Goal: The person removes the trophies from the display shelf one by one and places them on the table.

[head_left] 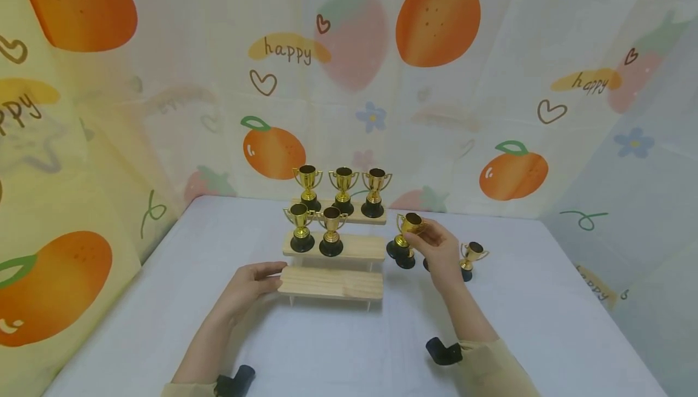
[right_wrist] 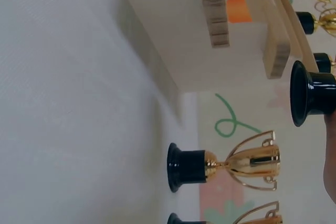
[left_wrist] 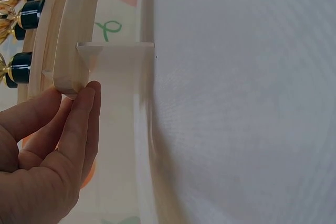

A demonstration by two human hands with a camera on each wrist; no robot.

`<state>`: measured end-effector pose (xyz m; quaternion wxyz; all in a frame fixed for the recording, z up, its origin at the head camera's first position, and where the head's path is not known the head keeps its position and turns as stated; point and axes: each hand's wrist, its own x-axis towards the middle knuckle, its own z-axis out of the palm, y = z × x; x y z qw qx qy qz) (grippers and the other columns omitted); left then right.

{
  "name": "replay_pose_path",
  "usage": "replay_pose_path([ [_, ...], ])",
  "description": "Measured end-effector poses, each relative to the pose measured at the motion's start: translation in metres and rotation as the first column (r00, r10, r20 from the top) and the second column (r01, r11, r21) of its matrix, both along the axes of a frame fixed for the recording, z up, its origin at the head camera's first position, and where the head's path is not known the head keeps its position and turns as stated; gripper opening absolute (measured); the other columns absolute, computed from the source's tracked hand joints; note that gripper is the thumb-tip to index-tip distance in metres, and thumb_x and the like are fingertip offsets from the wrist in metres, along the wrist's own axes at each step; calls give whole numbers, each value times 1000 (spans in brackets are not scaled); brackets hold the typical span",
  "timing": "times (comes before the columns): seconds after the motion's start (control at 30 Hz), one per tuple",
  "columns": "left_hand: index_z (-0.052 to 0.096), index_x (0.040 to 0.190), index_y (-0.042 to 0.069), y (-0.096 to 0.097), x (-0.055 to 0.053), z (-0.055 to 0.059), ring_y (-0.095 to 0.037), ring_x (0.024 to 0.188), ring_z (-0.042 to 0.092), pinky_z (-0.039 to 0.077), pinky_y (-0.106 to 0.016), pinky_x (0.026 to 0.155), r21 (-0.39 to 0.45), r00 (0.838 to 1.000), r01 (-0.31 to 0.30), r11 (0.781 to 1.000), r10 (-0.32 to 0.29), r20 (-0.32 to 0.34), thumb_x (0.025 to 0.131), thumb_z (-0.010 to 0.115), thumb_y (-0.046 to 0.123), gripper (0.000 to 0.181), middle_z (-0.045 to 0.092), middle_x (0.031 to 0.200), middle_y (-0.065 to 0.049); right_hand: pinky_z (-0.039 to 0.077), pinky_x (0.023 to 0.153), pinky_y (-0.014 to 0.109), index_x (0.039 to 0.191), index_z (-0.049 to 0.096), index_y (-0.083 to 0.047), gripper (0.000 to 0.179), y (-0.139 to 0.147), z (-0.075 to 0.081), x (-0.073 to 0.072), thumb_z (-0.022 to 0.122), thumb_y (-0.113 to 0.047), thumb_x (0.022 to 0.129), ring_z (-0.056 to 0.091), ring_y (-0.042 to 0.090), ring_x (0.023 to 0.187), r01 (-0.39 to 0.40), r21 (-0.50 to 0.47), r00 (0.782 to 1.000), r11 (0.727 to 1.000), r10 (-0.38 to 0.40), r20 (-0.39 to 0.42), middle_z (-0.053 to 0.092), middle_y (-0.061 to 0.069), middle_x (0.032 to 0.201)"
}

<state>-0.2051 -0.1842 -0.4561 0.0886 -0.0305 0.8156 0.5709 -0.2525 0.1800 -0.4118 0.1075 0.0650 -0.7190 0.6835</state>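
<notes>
My left hand (head_left: 248, 291) pinches the left end of the front board of a three-tier wooden display stand (head_left: 332, 282). In the left wrist view the thumb and fingers of that hand (left_wrist: 52, 150) lie on either side of the board (left_wrist: 76, 35). My right hand (head_left: 438, 251) holds a small gold trophy cup (head_left: 410, 222), right of the middle tier. Its black base (right_wrist: 315, 93) shows in the right wrist view, with the cup cut off by the edge. Two trophies (head_left: 331, 230) stand on the middle tier and three (head_left: 343, 188) on the top tier; the front board carries none.
On the white table (head_left: 545, 324), another trophy (head_left: 470, 260) stands right of my right hand. Others are partly hidden behind that hand; one standing trophy (right_wrist: 231, 166) shows fully in the right wrist view. A fruit-patterned cloth (head_left: 338, 106) hangs behind.
</notes>
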Motion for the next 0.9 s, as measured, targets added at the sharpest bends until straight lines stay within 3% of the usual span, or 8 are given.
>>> replay_pose_path([
  [0.3, 56, 136, -3, -1, -2, -1, -15, 106, 65, 54, -25, 88, 15, 1000, 10, 1000, -10, -1, 93, 61, 5, 44, 59, 138, -24, 55, 84, 14, 121, 63, -3, 38, 9, -11, 3, 75, -15, 87, 66, -1, 91, 54, 70, 994, 996, -60, 92, 69, -22, 91],
  [0.67, 56, 136, -2, 0, -2, 0, -16, 107, 65, 55, -27, 89, 11, 1000, 11, 1000, -11, 1, 93, 61, 6, 44, 58, 139, -24, 54, 82, 15, 120, 63, -1, 37, 16, -23, 3, 75, -11, 86, 67, -1, 89, 32, 76, 993, 997, -40, 114, 69, -21, 90],
  [0.9, 56, 136, -1, -1, -1, -1, -17, 109, 66, 55, -32, 93, 13, 1000, 11, 1000, -11, 12, 93, 62, 7, 44, 60, 137, -23, 55, 81, 15, 120, 61, 1, 38, 18, -34, 4, 75, -6, 85, 66, -2, 87, 12, 65, 979, 998, -25, 201, 67, -20, 87],
])
